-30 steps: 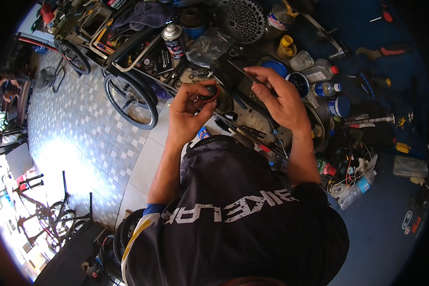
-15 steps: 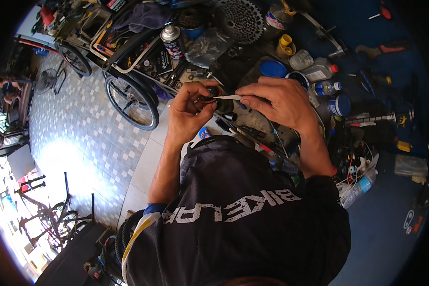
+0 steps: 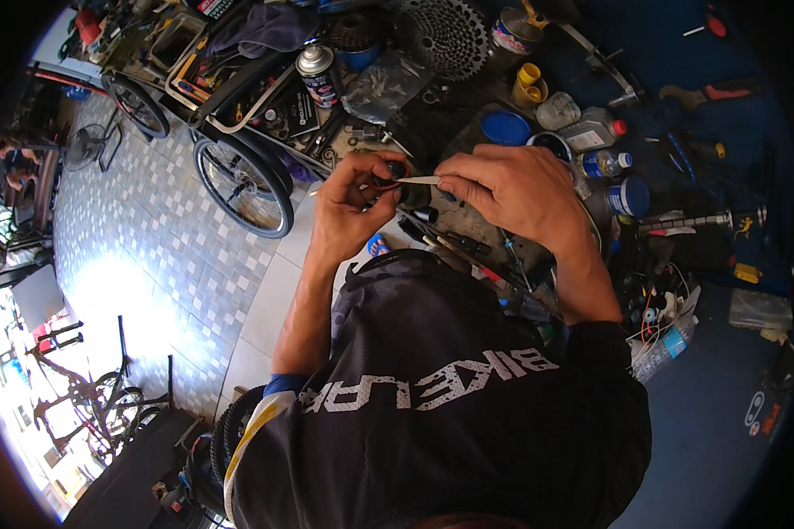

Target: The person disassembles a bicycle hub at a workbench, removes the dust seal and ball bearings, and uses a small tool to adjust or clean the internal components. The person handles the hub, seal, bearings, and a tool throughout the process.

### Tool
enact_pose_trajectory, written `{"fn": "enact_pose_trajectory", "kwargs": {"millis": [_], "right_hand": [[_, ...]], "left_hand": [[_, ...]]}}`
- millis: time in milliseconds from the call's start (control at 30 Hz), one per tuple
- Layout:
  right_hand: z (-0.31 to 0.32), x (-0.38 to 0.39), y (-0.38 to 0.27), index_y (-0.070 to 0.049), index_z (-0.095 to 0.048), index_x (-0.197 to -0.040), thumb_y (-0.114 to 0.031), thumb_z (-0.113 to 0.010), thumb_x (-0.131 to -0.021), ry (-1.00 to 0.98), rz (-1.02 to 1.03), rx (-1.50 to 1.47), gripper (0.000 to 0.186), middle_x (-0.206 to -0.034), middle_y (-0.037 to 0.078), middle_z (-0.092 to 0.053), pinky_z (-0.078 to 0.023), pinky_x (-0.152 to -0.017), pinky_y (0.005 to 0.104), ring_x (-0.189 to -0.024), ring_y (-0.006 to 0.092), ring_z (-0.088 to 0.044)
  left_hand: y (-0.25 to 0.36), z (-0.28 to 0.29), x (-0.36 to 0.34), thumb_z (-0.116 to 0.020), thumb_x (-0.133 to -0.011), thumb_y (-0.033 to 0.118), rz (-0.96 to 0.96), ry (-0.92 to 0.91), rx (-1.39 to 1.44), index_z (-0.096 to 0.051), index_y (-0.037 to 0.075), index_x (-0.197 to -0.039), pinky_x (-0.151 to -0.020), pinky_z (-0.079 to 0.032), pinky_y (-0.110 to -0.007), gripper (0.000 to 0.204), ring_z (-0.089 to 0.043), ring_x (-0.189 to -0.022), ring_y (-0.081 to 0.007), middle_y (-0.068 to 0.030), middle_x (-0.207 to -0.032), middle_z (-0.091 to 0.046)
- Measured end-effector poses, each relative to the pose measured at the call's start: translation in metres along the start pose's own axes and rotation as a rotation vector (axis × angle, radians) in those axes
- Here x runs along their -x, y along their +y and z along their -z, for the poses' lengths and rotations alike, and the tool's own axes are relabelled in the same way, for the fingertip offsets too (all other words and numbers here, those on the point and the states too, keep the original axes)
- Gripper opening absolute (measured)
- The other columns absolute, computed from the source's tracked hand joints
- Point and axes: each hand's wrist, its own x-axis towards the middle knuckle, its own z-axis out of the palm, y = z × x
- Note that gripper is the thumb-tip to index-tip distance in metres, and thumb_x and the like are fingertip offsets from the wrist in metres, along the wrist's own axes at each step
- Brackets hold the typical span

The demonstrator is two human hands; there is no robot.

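Observation:
Between the thumb and fingers of my left hand (image 3: 355, 196) is a small dark round part (image 3: 395, 170) with a reddish-orange edge. My right hand (image 3: 513, 189) pinches a thin, pale strip (image 3: 422, 180) that narrows toward its left end. The narrow end touches or overlaps the dark part; whether it goes inside cannot be made out. Both hands are raised in front of my chest, above the cluttered workbench. My left fingers partly cover the dark part, so its exact kind is hidden.
A spray can (image 3: 316, 75), a clear plastic bag (image 3: 386, 86) and a large cassette sprocket (image 3: 441, 37) lie beyond my hands. Bottles and tubs, among them a blue tub (image 3: 629, 195), stand to the right. Bicycle wheels (image 3: 243, 185) stand at the left over the tiled floor (image 3: 163, 207).
My right hand has shifted slightly left, and less of the pale strip shows between the hands. My left hand keeps its hold on the dark part.

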Motion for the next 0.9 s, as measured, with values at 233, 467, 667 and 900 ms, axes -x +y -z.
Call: {"fn": "enact_pose_trajectory", "kwargs": {"millis": [233,467,667,900], "right_hand": [[0.029,0.017,0.042,-0.010,-0.081,-0.112,-0.035,-0.074,-0.103,0.211,-0.136,-0.111,0.027,-0.089,0.008,-0.078,-0.053,-0.067,0.0344,-0.077,0.0218,-0.074],[-0.070,0.004,0.109,-0.009,-0.079,-0.108,-0.049,-0.084,-0.091,0.198,-0.422,-0.263,0.044,-0.083,0.014,-0.074,-0.054,-0.068,0.0420,-0.077,0.0313,-0.074],[-0.162,-0.003,0.124,-0.008,-0.079,-0.108,-0.030,-0.075,-0.096,0.067,-0.571,-0.119,0.025,-0.111,0.016,-0.074,-0.059,-0.085,0.0509,-0.099,0.0375,-0.075],[-0.191,-0.009,0.116,-0.007,-0.078,-0.104,-0.034,-0.077,-0.093,0.059,-0.667,0.019,0.030,-0.115,0.016,-0.075,-0.059,-0.090,0.0524,-0.103,0.0395,-0.075]], "left_hand": [[-0.007,0.013,0.002,-0.067,-0.095,-0.018,-0.019,0.001,0.015,-0.056,0.001,-0.116,-0.095,-0.059,-0.031,0.030,-0.066,-0.122,-0.0177,-0.0174,-0.138,-0.067],[-0.011,0.008,0.000,-0.068,-0.095,-0.018,-0.026,0.048,0.114,-0.054,0.004,-0.117,-0.104,-0.055,-0.035,0.033,-0.067,-0.125,-0.0220,-0.0217,-0.144,-0.064],[-0.021,0.010,0.002,-0.073,-0.091,-0.020,-0.032,0.071,0.101,-0.050,0.004,-0.121,-0.110,-0.056,-0.040,0.045,-0.067,-0.128,-0.0262,-0.0213,-0.141,-0.064],[-0.021,0.012,0.004,-0.074,-0.089,-0.023,-0.018,0.083,0.128,-0.049,0.004,-0.131,-0.105,-0.061,-0.034,0.056,-0.066,-0.127,-0.0209,-0.0190,-0.144,-0.062]]}}
